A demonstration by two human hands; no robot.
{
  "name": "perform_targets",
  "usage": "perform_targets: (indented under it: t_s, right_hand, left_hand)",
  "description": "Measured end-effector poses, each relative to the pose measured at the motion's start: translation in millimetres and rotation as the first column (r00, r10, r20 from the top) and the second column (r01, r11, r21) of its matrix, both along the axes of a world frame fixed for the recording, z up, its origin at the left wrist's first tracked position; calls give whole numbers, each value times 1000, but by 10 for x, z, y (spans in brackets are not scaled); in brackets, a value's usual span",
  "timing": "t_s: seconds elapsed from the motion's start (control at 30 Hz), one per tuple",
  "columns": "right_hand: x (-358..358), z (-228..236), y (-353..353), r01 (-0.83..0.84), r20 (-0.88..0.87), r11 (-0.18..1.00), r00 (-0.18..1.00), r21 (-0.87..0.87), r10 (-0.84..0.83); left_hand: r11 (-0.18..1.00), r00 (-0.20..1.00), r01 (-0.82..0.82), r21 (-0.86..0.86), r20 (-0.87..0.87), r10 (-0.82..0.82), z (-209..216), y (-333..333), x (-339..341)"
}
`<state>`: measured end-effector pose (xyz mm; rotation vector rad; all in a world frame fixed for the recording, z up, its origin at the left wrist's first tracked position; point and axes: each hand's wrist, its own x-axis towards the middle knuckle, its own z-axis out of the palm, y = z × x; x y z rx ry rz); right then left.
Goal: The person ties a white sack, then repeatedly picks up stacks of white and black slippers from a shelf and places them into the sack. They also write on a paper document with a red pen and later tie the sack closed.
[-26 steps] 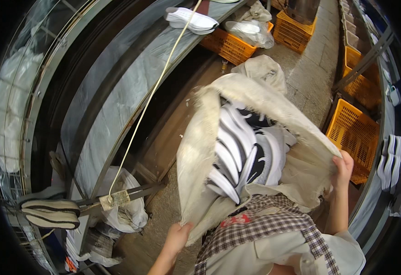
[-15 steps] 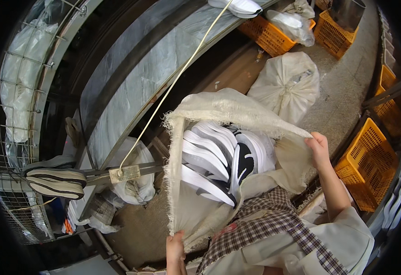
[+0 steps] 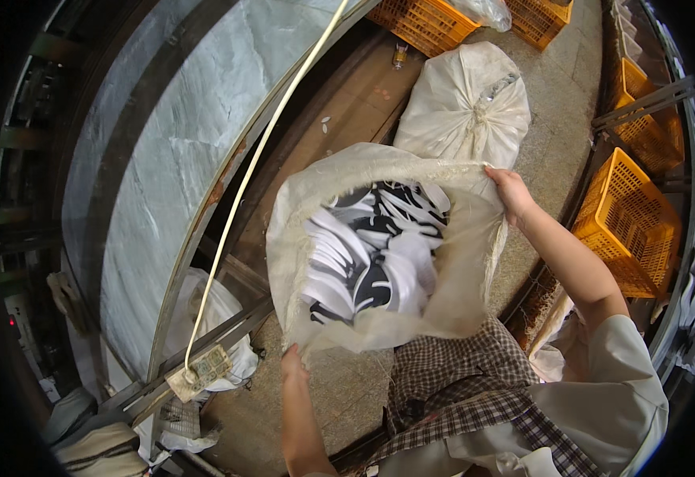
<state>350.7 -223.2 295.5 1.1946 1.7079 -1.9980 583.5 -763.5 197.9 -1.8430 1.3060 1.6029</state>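
Pale sack (image 3: 468,246), mouth up in front of apron (image 3: 459,370), has b/w shoe soles (image 3: 367,262) inside; L hand (image 3: 294,364) pinches its near-left rim, R hand (image 3: 511,193) grips the far-right. If either pinch slips, rim could sag & soles spill; tied sack (image 3: 460,99) just beyond might get bumped w/ any swing.

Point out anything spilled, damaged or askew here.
Small white scraps lie loose on the brown board, left of the tied sack, as if dropped there. Black-and-white shoe parts inside the open sack lie at mixed angles, though none seems spilled.
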Motion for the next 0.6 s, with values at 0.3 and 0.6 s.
perform_targets:
  t_s: [0.3, 0.6]
  right_hand:
    - [786, 219, -1058, -227, 306, 956, 938, 183, 164]
    - [677, -896, -151, 51, -4, 975, 999, 216, -51]
  left_hand:
    - [990, 998, 51, -129, 33, -47, 475, -726, -283]
    - [895, 912, 374, -242, -81, -403, -231, -1042, -202]
